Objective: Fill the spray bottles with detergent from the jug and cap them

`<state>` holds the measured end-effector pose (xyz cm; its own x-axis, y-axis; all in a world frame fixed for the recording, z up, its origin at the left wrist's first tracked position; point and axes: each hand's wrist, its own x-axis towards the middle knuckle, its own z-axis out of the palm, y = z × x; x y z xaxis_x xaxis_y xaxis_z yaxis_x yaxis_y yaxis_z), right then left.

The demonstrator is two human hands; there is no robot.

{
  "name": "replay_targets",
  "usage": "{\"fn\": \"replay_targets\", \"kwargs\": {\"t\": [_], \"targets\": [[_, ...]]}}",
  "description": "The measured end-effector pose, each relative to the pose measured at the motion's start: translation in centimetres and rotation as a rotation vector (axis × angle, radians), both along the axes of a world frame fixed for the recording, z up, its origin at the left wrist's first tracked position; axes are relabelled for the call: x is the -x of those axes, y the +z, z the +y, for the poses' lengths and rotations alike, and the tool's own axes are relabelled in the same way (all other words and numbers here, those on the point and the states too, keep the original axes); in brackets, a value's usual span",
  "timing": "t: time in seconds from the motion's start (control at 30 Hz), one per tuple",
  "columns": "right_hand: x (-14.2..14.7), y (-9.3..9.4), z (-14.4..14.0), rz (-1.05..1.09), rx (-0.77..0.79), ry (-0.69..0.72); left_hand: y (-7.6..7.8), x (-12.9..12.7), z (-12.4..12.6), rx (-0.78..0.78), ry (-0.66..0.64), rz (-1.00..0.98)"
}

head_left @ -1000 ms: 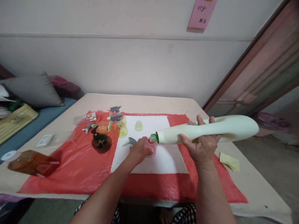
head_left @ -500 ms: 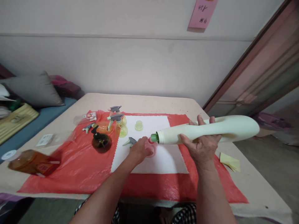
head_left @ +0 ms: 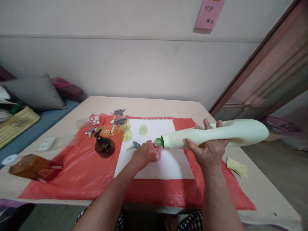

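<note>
Tilted on its side, a large pale green jug (head_left: 243,132) rests in my right hand (head_left: 210,149), whose fingers wrap round its handle part. The jug's darker green spout (head_left: 158,142) meets the red-rimmed mouth of a small pink clear bottle (head_left: 157,154). My left hand (head_left: 144,156) grips that bottle from the left on the white sheet (head_left: 166,171). A grey and green spray head (head_left: 134,146) lies just beyond my left hand. Farther back sits a pale green cap (head_left: 143,129). Whether liquid flows from the spout cannot be made out.
Left of the sheet stand a dark pump bottle (head_left: 105,147), an orange spray bottle (head_left: 106,131) lying down, and a yellow spray bottle (head_left: 126,134). A large amber bottle (head_left: 31,166) lies at the left. Red plastic (head_left: 79,179) covers the table; a yellow cloth (head_left: 237,166) lies right.
</note>
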<state>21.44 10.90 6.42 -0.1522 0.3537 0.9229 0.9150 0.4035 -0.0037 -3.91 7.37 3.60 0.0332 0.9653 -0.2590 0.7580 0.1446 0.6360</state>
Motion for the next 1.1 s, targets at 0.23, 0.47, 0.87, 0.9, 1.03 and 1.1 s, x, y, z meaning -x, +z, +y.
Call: {"fn": "replay_targets", "kwargs": {"t": [0.23, 0.47, 0.87, 0.9, 1.03, 1.1], "targets": [[0.0, 0.0, 0.1, 0.015, -0.012, 0.01, -0.1, 3.6, 0.9, -0.087, 0.017, 0.019], [0.0, 0.0, 0.0, 0.017, -0.011, 0.015, 0.6, 6.9, 2.0, -0.026, 0.152, 0.24], [-0.1, -0.1, 0.2, 0.04, 0.007, 0.02, -0.3, 6.1, 1.5, 0.029, 0.036, 0.445], [-0.1, -0.1, 0.2, 0.04, 0.007, 0.023, -0.2, 6.2, 1.6, 0.031, 0.037, 0.45], [0.0, 0.1, 0.0, 0.045, 0.008, 0.038, -0.1, 6.8, 1.6, 0.048, 0.069, 0.477], [0.1, 0.1, -0.1, 0.051, 0.038, 0.034, -0.4, 6.7, 1.7, 0.056, 0.07, 0.478]]}}
